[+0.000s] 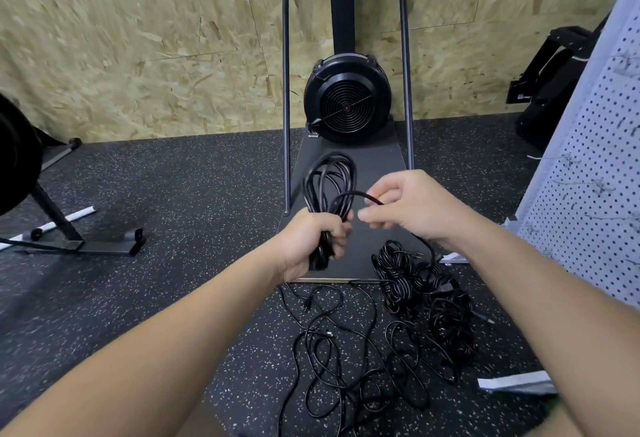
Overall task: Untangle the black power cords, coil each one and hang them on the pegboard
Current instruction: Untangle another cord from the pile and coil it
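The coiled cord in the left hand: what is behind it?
Behind the coiled cord gripped by the left hand lies a dark platform with a round black fan housing at its far end. The part of the platform directly behind the loops is covered.

Back wall [138, 38]: oriented strand board panels, pale tan, seams visible. Floor [156, 194]: dark rubber matting flecked with white. Against the wall, centre: a black exercise machine with a round fan housing [347, 107] on a flat dark platform [377, 173], flanked by a tall tubular frame [285, 90]. Left edge: a black stand with angled leg and floor bar [69, 239], with a white tube [81, 212] lying on the floor by it. Right, at the back: a black bracketed unit [554, 66], partly hidden. Lighting even; edges blurred.
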### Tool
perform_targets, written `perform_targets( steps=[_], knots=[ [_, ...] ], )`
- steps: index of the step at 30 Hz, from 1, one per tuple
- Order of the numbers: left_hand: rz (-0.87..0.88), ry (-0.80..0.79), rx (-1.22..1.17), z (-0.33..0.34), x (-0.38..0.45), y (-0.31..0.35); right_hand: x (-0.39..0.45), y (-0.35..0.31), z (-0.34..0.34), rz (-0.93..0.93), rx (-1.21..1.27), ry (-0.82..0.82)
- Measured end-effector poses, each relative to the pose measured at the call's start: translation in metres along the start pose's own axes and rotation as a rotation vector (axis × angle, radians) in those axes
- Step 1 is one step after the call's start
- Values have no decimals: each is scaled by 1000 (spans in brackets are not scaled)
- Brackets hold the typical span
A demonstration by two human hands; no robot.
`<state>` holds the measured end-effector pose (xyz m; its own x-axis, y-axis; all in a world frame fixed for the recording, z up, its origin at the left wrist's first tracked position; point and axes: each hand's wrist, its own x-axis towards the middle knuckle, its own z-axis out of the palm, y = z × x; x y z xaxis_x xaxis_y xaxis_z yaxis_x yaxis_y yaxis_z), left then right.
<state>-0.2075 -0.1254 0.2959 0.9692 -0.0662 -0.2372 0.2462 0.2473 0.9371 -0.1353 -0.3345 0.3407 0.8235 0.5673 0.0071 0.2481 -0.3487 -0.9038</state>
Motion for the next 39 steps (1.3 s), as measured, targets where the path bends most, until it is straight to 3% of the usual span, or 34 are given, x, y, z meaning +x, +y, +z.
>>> perform_targets(
  steps=[3, 6, 11, 17, 20, 23, 27, 31, 36, 39],
  knots=[
    [54, 15, -139, -10, 1, 11, 2, 19, 0, 53, -208, 6],
    [74, 70, -141, -19, 2, 16, 3, 20, -3, 15, -201, 90],
    [56, 159, 152, -30, 3, 10, -1, -4, -2, -145, -179, 142],
    [23, -88, 284, -12, -11, 7, 0, -15, 12, -145, 217, 281],
    [27, -239, 271, 7, -18, 7, 2, -16, 15, -102, 295, 389],
    [32, -245, 200, 22, -23, 5, 4, -17, 18, -72, 265, 472],
    [112, -194, 282, 26, -20, 4, 4, -18, 16, -75, 245, 535],
    [156, -143, 290, 32, -18, -1, 5, -16, 13, -57, 261, 524],
    [197, -18, 274, 21, -8, 1, 13, -6, 7, -60, 498, 345],
    [251, 88, 242, 12, -4, 6, 17, 12, 4, 30, 153, 308]
  ],
)
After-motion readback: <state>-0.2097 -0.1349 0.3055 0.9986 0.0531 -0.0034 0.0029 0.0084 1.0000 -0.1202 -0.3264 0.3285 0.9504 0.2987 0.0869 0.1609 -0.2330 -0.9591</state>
